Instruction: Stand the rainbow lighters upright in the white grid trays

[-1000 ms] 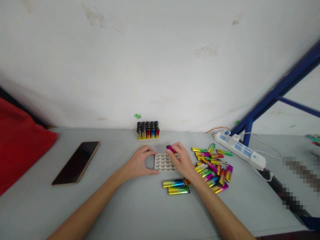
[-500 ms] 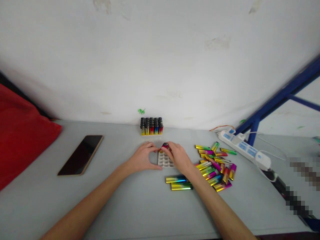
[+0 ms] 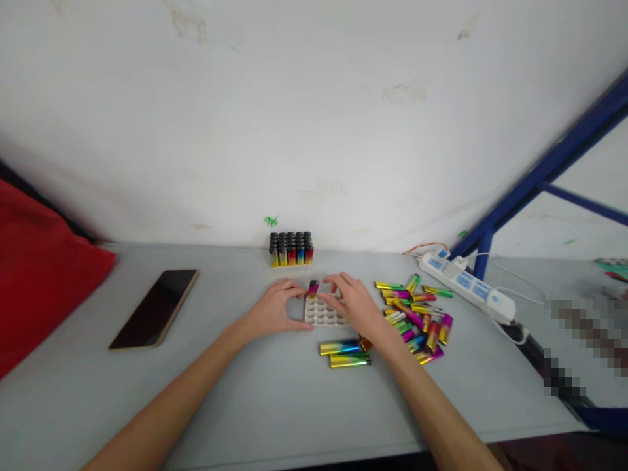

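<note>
A white tray (image 3: 326,315) with rows of holes lies on the table in front of me. One purple-and-yellow lighter (image 3: 313,288) stands upright at its back left corner. My left hand (image 3: 275,307) spans the tray's left side, thumb at the near corner and forefinger at the far one, beside the lighter. Just right of the lighter is my right hand (image 3: 354,304), over the tray's right part, thumb and forefinger apart with nothing between them. Several shiny coloured lighters (image 3: 417,317) lie in a loose pile to the right, and others (image 3: 339,347) lie near my right wrist.
A block of upright lighters with black tops (image 3: 291,250) stands at the back by the wall. A dark tablet or phone (image 3: 154,309) lies left. A white power strip (image 3: 466,284) with cables and a blue metal frame (image 3: 485,245) are right. Red cloth (image 3: 44,268) is far left.
My right hand has let go of the lighter and drawn slightly right, fingers parted. The lighter now stands by itself in the tray. The camera view has shifted slightly.
</note>
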Available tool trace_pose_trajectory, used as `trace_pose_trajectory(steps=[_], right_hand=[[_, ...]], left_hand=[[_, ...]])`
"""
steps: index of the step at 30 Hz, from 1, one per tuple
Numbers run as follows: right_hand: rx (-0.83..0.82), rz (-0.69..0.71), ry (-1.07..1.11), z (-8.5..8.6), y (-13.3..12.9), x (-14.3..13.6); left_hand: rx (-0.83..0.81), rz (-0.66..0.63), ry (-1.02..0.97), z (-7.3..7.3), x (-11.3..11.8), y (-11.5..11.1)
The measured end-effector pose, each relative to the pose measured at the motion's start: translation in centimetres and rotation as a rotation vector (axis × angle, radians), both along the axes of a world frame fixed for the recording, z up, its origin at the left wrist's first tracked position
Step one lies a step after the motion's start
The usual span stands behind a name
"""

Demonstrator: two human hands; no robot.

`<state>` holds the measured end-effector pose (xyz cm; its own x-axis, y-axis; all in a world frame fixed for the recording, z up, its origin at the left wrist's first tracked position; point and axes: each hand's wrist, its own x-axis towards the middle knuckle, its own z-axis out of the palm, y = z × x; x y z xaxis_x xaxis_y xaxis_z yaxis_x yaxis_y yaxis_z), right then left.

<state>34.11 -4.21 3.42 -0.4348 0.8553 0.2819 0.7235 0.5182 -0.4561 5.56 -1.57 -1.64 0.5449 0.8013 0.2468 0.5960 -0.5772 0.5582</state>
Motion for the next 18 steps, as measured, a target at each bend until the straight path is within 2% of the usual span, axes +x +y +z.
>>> trace_pose_trajectory(steps=[4,8,13,16,18], right_hand=[[-0.114,0.143,0.091,1.7,-4.1,4.4],[-0.153,0.182,-0.048,1.5,-7.5,6.2],[-0.143,0.15,-0.117,0.0,-7.7,5.2],[-0.14,0.141,-0.166,0.0,-7.1,4.8],[-0.169,0.149,-0.125,0.4,-6.6,4.9]], left_hand=[[0.001,-0.003,-0.016,0.3,0.1,-0.1],[-0.001,0.003,-0.019,0.5,0.2,-0.2],[0.001,0.008,-0.011,0.5,0.1,-0.3],[0.009,0.006,-0.013,0.6,0.0,-0.3],[0.008,0.011,-0.009,0.5,-0.1,-0.3]])
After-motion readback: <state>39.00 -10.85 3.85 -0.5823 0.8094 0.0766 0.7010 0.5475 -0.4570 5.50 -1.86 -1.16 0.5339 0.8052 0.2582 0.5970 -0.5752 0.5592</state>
